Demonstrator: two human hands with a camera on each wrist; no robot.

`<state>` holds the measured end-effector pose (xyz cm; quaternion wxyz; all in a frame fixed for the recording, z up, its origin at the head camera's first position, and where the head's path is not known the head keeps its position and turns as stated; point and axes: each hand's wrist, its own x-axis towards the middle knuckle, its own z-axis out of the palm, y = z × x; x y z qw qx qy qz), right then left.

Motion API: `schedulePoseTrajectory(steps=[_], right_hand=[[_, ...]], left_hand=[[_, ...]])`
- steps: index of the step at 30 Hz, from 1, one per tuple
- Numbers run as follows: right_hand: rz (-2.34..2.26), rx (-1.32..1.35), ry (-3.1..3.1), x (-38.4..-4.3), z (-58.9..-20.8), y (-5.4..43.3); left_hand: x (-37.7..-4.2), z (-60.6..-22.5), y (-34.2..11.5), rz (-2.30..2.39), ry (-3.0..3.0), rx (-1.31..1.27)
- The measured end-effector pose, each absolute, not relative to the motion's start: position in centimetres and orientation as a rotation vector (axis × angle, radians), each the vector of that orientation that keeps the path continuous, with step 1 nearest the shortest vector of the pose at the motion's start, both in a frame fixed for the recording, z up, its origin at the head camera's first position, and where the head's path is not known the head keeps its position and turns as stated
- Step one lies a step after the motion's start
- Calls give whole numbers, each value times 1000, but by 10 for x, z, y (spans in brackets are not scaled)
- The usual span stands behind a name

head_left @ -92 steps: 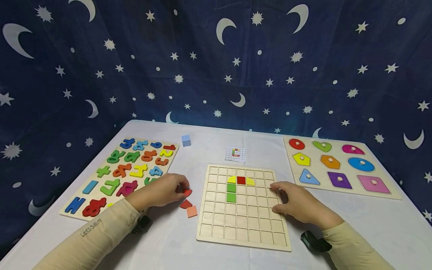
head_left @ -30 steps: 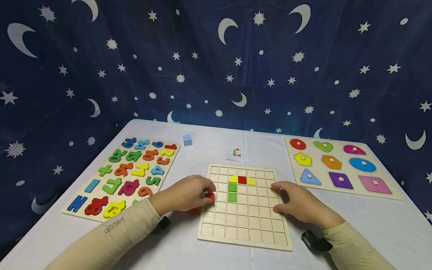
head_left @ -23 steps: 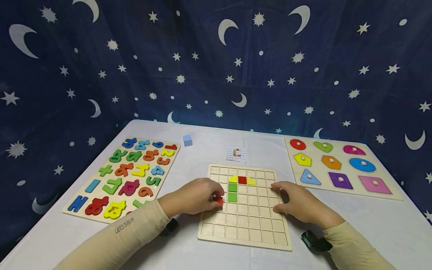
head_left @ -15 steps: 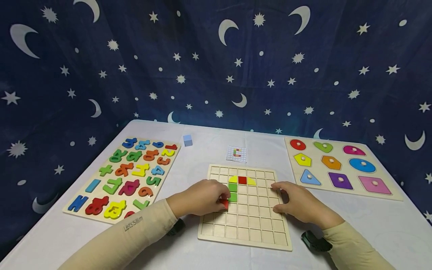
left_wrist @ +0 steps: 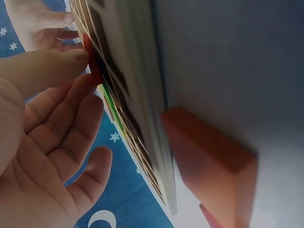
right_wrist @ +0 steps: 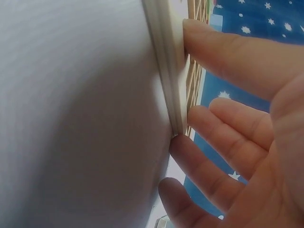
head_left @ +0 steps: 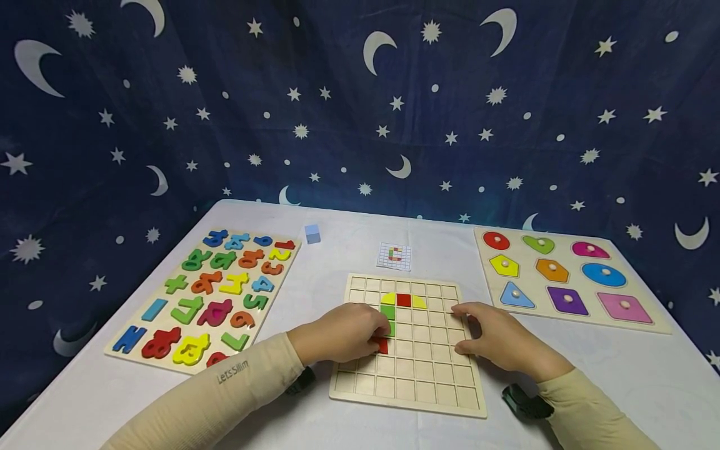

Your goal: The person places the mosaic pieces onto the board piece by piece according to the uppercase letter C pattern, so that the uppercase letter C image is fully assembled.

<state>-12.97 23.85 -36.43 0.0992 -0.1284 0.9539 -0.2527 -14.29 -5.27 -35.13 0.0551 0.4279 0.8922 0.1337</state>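
My left hand (head_left: 350, 332) pinches a red tile (head_left: 384, 345) between thumb and fingers over the wooden grid board (head_left: 416, 392), just below two green square tiles (head_left: 388, 312). In the left wrist view the tile (left_wrist: 93, 61) is held at the grid surface; whether it lies fully in a cell I cannot tell. Above the greens, a red square tile (head_left: 404, 300) sits between two yellow tiles with a rounded corner, the left yellow tile (head_left: 388, 299) and the right yellow tile (head_left: 419, 302). My right hand (head_left: 500, 340) touches the board's right edge, thumb and fingers apart.
An orange tile (left_wrist: 209, 161) lies on the table left of the board, with part of a red piece (left_wrist: 209, 216) behind it. A pattern card (head_left: 394, 256) and blue cube (head_left: 312, 234) stand farther back. A number puzzle (head_left: 169, 294) lies left, a shape puzzle (head_left: 574, 275) right.
My left hand took a red tile from the table beside the board, carried it right onto the grid and brought it below the green tiles. My right hand has stayed at the board's edge.
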Motion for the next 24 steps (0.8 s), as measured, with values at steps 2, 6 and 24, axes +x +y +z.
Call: schedulePoseTrajectory(steps=[2, 6, 24], right_hand=[[-747, -376, 2820, -130, -364, 239], [-749, -376, 2820, -129, -364, 238], [-749, -372, 2825, -130, -365, 238]], left_hand=[[-143, -351, -52, 399, 2713, 1298], [-143, -352, -50, 391, 2720, 1285], [-148, -354, -44, 431, 2731, 1299]])
